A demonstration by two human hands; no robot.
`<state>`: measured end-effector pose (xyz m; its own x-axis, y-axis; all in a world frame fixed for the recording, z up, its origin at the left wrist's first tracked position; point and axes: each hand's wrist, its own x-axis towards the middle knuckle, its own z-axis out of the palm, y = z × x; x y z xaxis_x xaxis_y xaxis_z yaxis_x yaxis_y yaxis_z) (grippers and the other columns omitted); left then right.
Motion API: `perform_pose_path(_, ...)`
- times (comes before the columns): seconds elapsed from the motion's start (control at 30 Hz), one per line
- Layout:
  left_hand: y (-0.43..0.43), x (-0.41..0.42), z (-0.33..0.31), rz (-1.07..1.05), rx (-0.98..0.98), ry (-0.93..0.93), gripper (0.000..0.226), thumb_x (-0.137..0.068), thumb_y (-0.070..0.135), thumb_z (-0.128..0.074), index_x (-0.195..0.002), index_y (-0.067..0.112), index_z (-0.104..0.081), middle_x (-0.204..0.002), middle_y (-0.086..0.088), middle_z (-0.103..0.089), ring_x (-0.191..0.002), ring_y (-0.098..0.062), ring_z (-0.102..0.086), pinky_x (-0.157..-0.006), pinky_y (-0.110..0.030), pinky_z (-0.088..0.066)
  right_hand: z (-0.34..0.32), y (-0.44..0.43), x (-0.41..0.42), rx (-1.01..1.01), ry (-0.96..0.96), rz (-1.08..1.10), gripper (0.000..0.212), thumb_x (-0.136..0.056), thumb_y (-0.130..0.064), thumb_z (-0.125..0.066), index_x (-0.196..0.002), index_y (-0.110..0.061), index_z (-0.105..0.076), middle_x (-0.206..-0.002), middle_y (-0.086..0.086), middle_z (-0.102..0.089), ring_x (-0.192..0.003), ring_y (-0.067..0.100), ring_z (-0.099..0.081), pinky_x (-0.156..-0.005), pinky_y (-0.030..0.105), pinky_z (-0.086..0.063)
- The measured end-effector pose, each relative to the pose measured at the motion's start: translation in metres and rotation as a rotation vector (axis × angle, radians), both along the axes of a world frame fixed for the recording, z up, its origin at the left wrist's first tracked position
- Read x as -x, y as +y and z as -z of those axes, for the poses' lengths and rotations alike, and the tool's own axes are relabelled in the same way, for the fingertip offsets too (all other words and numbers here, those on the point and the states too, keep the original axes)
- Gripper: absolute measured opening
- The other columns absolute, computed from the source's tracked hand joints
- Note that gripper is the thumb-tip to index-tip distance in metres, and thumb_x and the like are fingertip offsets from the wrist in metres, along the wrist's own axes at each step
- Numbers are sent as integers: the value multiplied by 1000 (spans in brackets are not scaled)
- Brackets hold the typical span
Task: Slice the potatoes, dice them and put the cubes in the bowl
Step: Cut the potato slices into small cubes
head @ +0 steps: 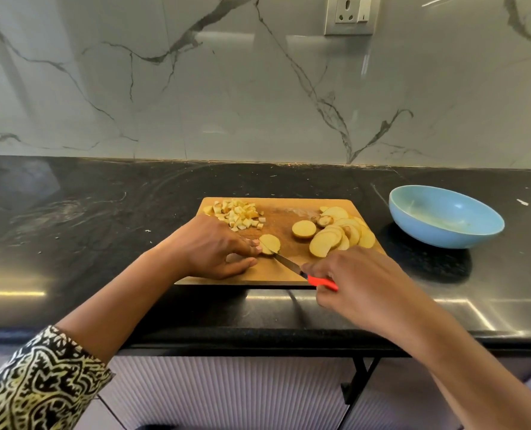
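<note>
A wooden cutting board (282, 212) lies on the black counter. My left hand (214, 246) holds a round potato slice (271, 243) down with its fingertips near the board's middle. My right hand (351, 280) grips a knife (289, 263) by its red handle, and the blade's tip lies across that slice. A pile of potato cubes (238, 216) sits at the board's back left. Another single slice (304, 229) and a heap of overlapping slices (341, 235) lie on the right side. The light blue bowl (444, 231) stands to the right of the board and holds no cubes.
The black stone counter (87, 218) runs wide to the left and ends at a marble wall (195, 88) behind. A wall socket (351, 13) sits high on that wall. The counter's front edge is just below my hands.
</note>
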<state>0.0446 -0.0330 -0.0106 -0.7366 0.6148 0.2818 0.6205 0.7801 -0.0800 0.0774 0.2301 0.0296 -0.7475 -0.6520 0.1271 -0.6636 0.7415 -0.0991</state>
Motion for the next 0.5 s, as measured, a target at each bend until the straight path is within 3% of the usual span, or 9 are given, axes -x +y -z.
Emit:
perform_pose_path(0.1, 1, 1, 0, -57, -22, -30, 52, -89, 60, -31, -114, 34, -68, -111, 19, -67, -90, -6, -68, -64, -22, -50, -8, 7, -1, -12, -40, 9, 40, -91, -32, -55, -131, -39, -55, -110, -18, -65, -91, 3, -56, -75, 21, -48)
perform_pose_path(0.2, 0, 4, 0, -161, -108, -113, 30, -90, 53, -52, -112, 40, -66, -104, 17, -71, -81, -5, -64, -69, -21, -48, -15, 14, 1, -1, -98, 41, 39, -90, -34, -58, -127, -42, -57, -80, -25, -50, -69, -2, -44, -55, 14, -31)
perform_pose_path(0.27, -2, 8, -2, -205, -168, -137, 29, -87, 47, -60, -115, 42, -64, -106, 12, -71, -80, -6, -61, -72, -23, -48, -19, 21, 1, 6, -134, 69, 38, -88, -35, -60, -125, -45, -59, -70, -24, -44, -64, -1, -43, -51, 15, -28)
perform_pose_path(0.33, 2, 13, -8, -212, -192, -208, 45, -84, 47, -63, -127, 39, -55, -122, 8, -65, -97, -9, -61, -87, -27, -49, -21, 25, 0, 29, -149, 93, 37, -88, -35, -60, -123, -47, -59, -63, -21, -44, -59, 1, -43, -47, 17, -28)
perform_pose_path(0.4, 10, 19, -17, -196, -157, -374, 57, -86, 41, -64, -139, 35, -42, -139, 8, -50, -123, -10, -47, -106, -30, -35, -20, 28, -2, 71, -135, 119, 38, -88, -36, -60, -124, -47, -58, -60, -18, -44, -56, 3, -43, -46, 17, -27)
perform_pose_path(0.5, 19, 31, -25, -156, -132, -550, 53, -89, 30, -64, -136, 36, -42, -139, 12, -47, -127, -8, -39, -109, -30, -29, -13, 28, 0, 120, -85, 167, 39, -89, -36, -57, -126, -46, -56, -63, -16, -45, -60, 5, -46, -49, 17, -29)
